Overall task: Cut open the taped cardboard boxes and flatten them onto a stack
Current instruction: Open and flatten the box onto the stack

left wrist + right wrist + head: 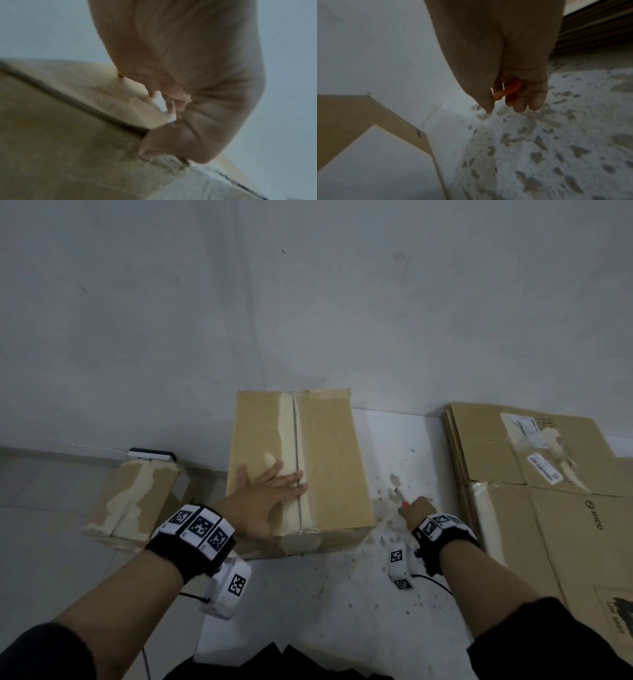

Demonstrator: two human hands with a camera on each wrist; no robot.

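A closed brown cardboard box stands on the floor against the wall, its top seam dark and bordered by torn tape residue. My left hand lies flat on the box top with straight fingers reaching the seam; in the left wrist view the fingers press on the cardboard. My right hand hovers right of the box above the floor and grips an orange-handled knife, blade pointing away. The right wrist view shows the orange handle inside the curled fingers.
A stack of flattened cardboard lies on the floor at the right. A smaller taped box sits at the left by the wall, with a dark flat device behind it. The white floor between box and stack is speckled with dirt.
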